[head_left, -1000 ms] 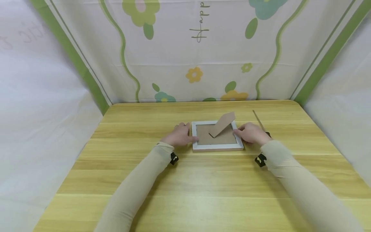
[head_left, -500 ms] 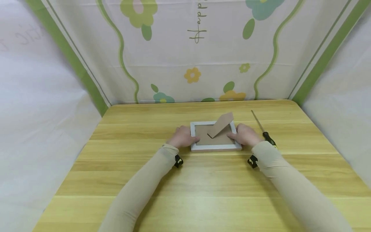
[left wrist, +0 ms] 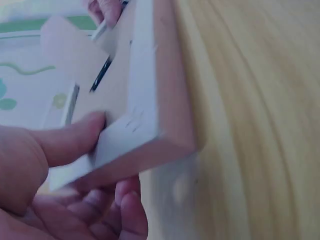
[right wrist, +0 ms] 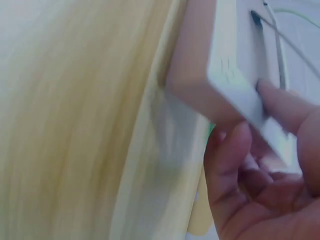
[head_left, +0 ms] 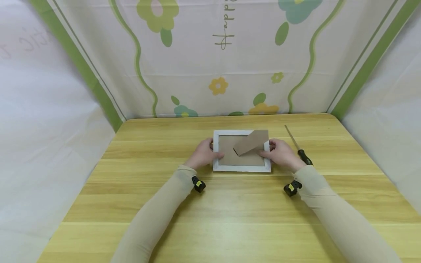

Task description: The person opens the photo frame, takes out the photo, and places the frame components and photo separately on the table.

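A white picture frame [head_left: 241,168] shows its brown back panel [head_left: 228,142], tilted with its far side raised off the table. From that panel a brown cardboard stand flap [head_left: 253,141] sticks out to the upper right. My left hand [head_left: 204,153] grips the left side, thumb on the back and fingers curled beneath; the left wrist view shows the frame's corner [left wrist: 145,125] in that grasp. On the opposite side my right hand [head_left: 282,153] holds the frame the same way, its thumb [right wrist: 285,105] over the rim. The side facing down is hidden.
A screwdriver [head_left: 304,157] with a black handle lies on the wooden table [head_left: 210,219], just right of my right hand. Behind the table hangs a white cloth [head_left: 184,58] printed with flowers.
Both hands have curled their fingers under the frame's sides. Its far edge has come up, so the back now tilts toward me. The screwdriver stays where it was.
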A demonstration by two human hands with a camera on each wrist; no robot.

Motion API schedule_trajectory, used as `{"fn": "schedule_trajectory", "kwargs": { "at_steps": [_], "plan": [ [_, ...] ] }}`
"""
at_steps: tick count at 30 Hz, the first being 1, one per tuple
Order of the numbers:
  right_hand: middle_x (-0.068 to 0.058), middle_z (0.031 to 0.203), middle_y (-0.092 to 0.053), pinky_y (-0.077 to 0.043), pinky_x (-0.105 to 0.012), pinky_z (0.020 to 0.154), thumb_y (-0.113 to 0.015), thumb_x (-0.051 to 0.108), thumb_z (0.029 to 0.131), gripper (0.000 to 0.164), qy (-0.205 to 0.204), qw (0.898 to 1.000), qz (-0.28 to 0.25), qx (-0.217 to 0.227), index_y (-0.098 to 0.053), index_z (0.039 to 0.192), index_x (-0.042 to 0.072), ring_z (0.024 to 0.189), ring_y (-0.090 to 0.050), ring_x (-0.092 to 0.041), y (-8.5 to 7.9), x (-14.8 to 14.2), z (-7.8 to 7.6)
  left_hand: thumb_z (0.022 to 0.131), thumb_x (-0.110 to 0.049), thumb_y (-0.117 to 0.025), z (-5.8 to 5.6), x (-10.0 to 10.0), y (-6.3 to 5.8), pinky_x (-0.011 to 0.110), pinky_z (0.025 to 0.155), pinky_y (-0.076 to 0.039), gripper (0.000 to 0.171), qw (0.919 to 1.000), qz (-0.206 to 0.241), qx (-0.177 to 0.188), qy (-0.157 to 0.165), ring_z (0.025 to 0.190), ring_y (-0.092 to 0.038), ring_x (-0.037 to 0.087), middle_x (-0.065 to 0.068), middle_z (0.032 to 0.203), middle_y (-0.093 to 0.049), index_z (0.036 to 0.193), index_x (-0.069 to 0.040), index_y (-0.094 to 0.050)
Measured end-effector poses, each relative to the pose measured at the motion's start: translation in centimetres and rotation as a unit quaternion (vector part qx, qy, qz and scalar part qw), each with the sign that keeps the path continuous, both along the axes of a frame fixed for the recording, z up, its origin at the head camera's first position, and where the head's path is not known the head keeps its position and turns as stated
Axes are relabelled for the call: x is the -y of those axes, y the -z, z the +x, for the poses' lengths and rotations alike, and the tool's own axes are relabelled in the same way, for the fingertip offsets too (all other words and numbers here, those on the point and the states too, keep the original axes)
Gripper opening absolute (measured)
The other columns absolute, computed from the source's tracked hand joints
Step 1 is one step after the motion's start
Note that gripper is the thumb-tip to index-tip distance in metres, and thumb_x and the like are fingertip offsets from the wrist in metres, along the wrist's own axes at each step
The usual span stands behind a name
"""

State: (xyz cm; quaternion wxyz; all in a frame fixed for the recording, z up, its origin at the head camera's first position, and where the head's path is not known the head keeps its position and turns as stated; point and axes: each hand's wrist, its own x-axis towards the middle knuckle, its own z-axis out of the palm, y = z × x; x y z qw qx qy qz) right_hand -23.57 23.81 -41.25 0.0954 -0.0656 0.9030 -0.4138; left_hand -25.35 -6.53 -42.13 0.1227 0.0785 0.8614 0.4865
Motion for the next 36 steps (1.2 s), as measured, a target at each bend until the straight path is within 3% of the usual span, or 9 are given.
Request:
{"fn": "schedule_trajectory", "kwargs": {
  "at_steps": [7, 15, 19, 21, 23, 28, 32, 34, 36],
  "plan": [
    [-0.022, 0.113, -0.065, -0.059, -0.042, 0.070, -0.076, 0.025, 0.089, 0.056, -0.051, 0.997, -0.050, 0.004, -0.050, 0.132, 0.001, 0.094, -0.065, -0.027, -1.1, -0.5, 0.6, 0.083, -0.020, -0.083, 0.1, 0.7, -0.9, 0.038, 0.086, -0.053, 0.056, 0.9989, -0.001, -0.039, 0.025, 0.099, -0.060, 0.023, 0.008, 0.109, -0.061, 0.129, -0.005, -0.053],
    [-0.017, 0.109, -0.069, -0.056, -0.036, 0.070, -0.080, 0.022, 0.085, 0.049, -0.069, 0.992, 0.009, -0.107, -0.061, 0.124, 0.001, 0.093, -0.067, -0.027, -1.7, -0.7, 1.2, 0.081, -0.012, -0.084, 0.2, 1.2, -1.0, 0.040, 0.090, -0.053, 0.055, 0.9915, 0.005, -0.107, 0.074, 0.105, -0.061, 0.021, 0.002, 0.116, -0.063, 0.128, -0.013, -0.055],
    [-0.014, 0.107, -0.071, -0.057, -0.036, 0.071, -0.083, 0.015, 0.081, 0.040, -0.101, 0.977, 0.000, -0.189, -0.067, 0.116, 0.001, 0.093, -0.068, -0.027, -1.5, -0.5, 1.6, 0.078, -0.008, -0.085, 0.3, 1.4, -1.1, 0.039, 0.094, -0.051, 0.054, 0.9861, 0.010, -0.147, 0.076, 0.110, -0.061, 0.020, 0.004, 0.118, -0.065, 0.124, -0.010, -0.058],
    [-0.008, 0.100, -0.073, -0.056, -0.035, 0.069, -0.085, 0.009, 0.078, 0.030, -0.126, 0.957, 0.002, -0.261, -0.072, 0.105, 0.006, 0.087, -0.068, -0.021, -1.5, -0.3, 1.8, 0.078, -0.009, -0.086, 0.4, 1.4, -1.4, 0.039, 0.092, -0.051, 0.046, 0.9825, 0.011, -0.172, 0.069, 0.107, -0.061, 0.019, 0.003, 0.114, -0.066, 0.116, -0.009, -0.060],
    [-0.002, 0.092, -0.073, -0.055, -0.036, 0.066, -0.086, 0.001, 0.073, 0.026, -0.153, 0.924, 0.013, -0.351, -0.073, 0.095, 0.009, 0.080, -0.067, -0.018, -1.8, 0.0, 2.0, 0.079, -0.010, -0.085, 0.5, 1.5, -1.6, 0.039, 0.089, -0.050, 0.036, 0.9787, 0.025, -0.194, 0.062, 0.102, -0.059, 0.020, 0.004, 0.109, -0.064, 0.106, -0.009, -0.061],
    [-0.001, 0.083, -0.071, -0.056, -0.042, 0.062, -0.088, -0.002, 0.068, 0.029, -0.206, 0.807, 0.075, -0.548, -0.068, 0.086, 0.011, 0.073, -0.066, -0.022, -2.6, 0.7, 2.2, 0.083, 0.004, -0.075, 0.5, 1.9, -1.8, 0.041, 0.089, -0.046, 0.035, 0.9773, 0.071, -0.194, 0.045, 0.103, -0.052, 0.029, 0.015, 0.112, -0.055, 0.108, -0.002, -0.052],
    [-0.006, 0.087, -0.072, -0.058, -0.044, 0.064, -0.068, 0.020, 0.096, 0.013, -0.220, 0.754, 0.109, -0.609, -0.064, 0.089, 0.009, 0.076, -0.066, -0.028, -3.0, 0.9, 2.5, 0.091, 0.007, -0.064, 0.4, 2.5, -1.6, 0.045, 0.095, -0.050, 0.050, 0.9852, 0.166, -0.038, 0.019, 0.114, -0.057, 0.032, 0.022, 0.130, -0.053, 0.135, 0.002, -0.041],
    [-0.006, 0.087, -0.072, -0.058, -0.043, 0.064, -0.052, 0.028, 0.104, 0.028, -0.223, 0.734, 0.121, -0.630, -0.064, 0.088, 0.009, 0.077, -0.066, -0.028, -3.0, 1.0, 2.5, 0.100, -0.008, -0.058, 0.2, 2.8, -1.6, 0.044, 0.093, -0.053, 0.047, 0.9722, 0.226, 0.063, 0.002, 0.111, -0.061, 0.030, 0.023, 0.131, -0.056, 0.143, 0.002, -0.040],
    [-0.005, 0.087, -0.071, -0.058, -0.042, 0.064, -0.050, 0.024, 0.106, 0.028, -0.227, 0.711, 0.130, -0.652, -0.065, 0.088, 0.009, 0.077, -0.066, -0.028, -2.9, 1.0, 2.5, 0.106, -0.032, -0.048, 0.0, 2.9, -1.6, 0.039, 0.085, -0.056, 0.052, 0.9543, 0.263, 0.143, -0.007, 0.103, -0.065, 0.028, 0.022, 0.127, -0.059, 0.146, 0.001, -0.041]
  ]
}}
